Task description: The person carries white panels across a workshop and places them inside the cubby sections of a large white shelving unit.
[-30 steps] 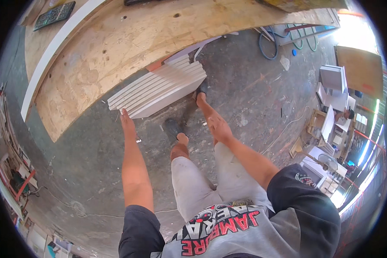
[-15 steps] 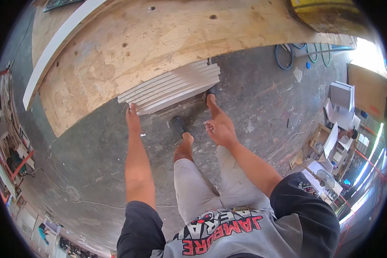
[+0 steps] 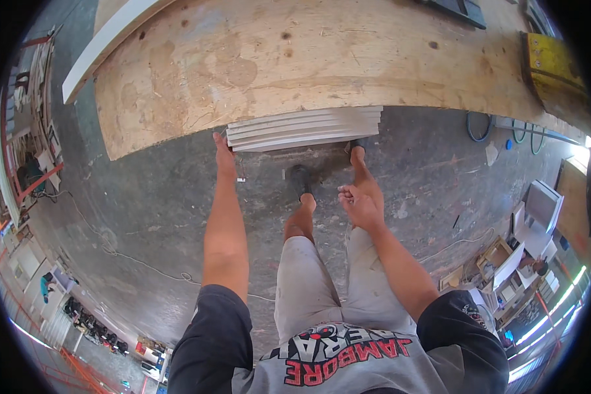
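A stack of several long white boards (image 3: pixel 302 130) lies below the front edge of the wooden workbench (image 3: pixel 197 85), partly hidden under it. At the stack's left end is my left hand (image 3: pixel 223 152), its fingers stretched toward the bench edge. Whether they touch the boards is hard to make out. My right hand (image 3: pixel 361 207) hovers over my right leg, away from the stack, with its fingers curled together. Anything inside those fingers is hidden.
A white strip (image 3: pixel 105 49) runs along the bench's left side. On the bench's right lies a yellow metal piece (image 3: pixel 555 62), with a dark tool (image 3: pixel 463 10) farther back. Hoses (image 3: pixel 479 126) lie on the floor beyond; a cord (image 3: pixel 148 264) crosses behind me. Another person (image 3: pixel 540 266) is far right.
My view has shifted left, so the bench and boards appear farther right. My left hand stays by the boards' left end, its fingers now nearer the bench edge. My right hand remains curled.
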Motion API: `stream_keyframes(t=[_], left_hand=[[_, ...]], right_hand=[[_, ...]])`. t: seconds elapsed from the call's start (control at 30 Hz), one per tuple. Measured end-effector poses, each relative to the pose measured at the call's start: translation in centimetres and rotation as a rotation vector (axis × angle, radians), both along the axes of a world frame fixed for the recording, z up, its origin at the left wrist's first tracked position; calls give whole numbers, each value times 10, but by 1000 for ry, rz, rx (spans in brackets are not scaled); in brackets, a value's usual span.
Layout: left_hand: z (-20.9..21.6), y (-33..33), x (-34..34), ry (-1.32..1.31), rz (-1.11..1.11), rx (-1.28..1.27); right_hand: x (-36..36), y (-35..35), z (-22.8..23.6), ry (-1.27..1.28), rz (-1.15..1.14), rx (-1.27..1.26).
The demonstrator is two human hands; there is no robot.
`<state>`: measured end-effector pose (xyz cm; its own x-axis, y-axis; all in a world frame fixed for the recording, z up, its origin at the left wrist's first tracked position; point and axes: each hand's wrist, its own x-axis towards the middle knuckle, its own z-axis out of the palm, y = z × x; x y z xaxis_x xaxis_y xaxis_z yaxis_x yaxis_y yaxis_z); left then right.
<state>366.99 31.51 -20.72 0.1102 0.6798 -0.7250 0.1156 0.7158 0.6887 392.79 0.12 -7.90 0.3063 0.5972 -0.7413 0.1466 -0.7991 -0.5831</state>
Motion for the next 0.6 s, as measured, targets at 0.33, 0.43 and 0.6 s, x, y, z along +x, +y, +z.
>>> stream_keyframes(t=[0.33,0.43,0.6], left_hand=[[-7,19,9,-8,-118,-13],[7,21,18,-29,-101,-15],[-1,42,6,75,-217,-138]], right_hand=[[1,1,0,53,-104,3],[0,-4,-7,97,-88,30],[3,-13,-14,159,-232,113]])
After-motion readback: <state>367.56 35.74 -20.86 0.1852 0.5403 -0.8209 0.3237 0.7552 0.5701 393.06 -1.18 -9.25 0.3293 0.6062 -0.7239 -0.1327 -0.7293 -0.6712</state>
